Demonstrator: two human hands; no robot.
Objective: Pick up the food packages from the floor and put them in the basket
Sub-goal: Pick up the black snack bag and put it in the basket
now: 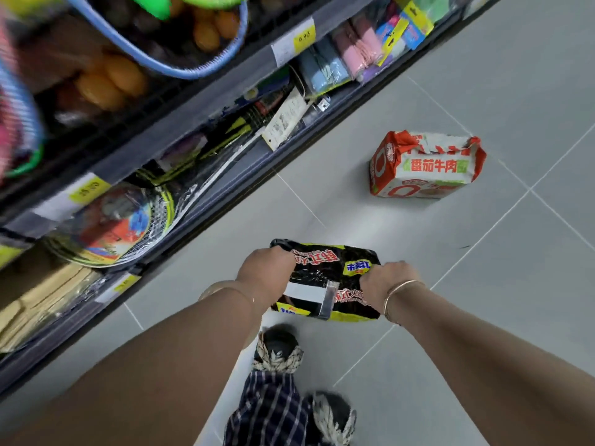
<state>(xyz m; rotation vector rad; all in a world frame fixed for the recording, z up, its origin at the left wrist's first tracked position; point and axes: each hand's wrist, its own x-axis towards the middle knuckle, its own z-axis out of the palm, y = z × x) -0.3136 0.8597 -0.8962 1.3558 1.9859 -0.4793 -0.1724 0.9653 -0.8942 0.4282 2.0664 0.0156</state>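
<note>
Person bent over a grey tiled floor (418,284) beside low shop shelving (199,123). Both hands on a black noodle multipack (328,284) with yellow corners and red lettering. Left hand (267,272) closed over the pack's left end, fingers curled under and out of sight. Right hand (386,281) closed on the right end, pinching the film wrapper. Whether the pack rests on the tile or is just clear of it, cannot tell.

Second item: an orange-and-white noodle multipack (425,165), lying alone on the floor farther ahead and to the right, well apart from the black one. Nothing touches it.

Judgement on the step in hand: the lift of the black pack. The wrapper looks soft and crinkled, so gripping film alone risks a tear or a slip; better to get the fingers beneath the bulk at both ends and raise it level, keeping the two hands at even height.

Containers: a blue-rimmed basket (180,59) with a green handle (151,4) shows at the top left, blurred, sitting high against the shelving. Inside it, round orange items (206,35) and darker shapes too blurred to name. No noodle pack visible in it. Judged progress: early, both packs yet to go in.
</note>
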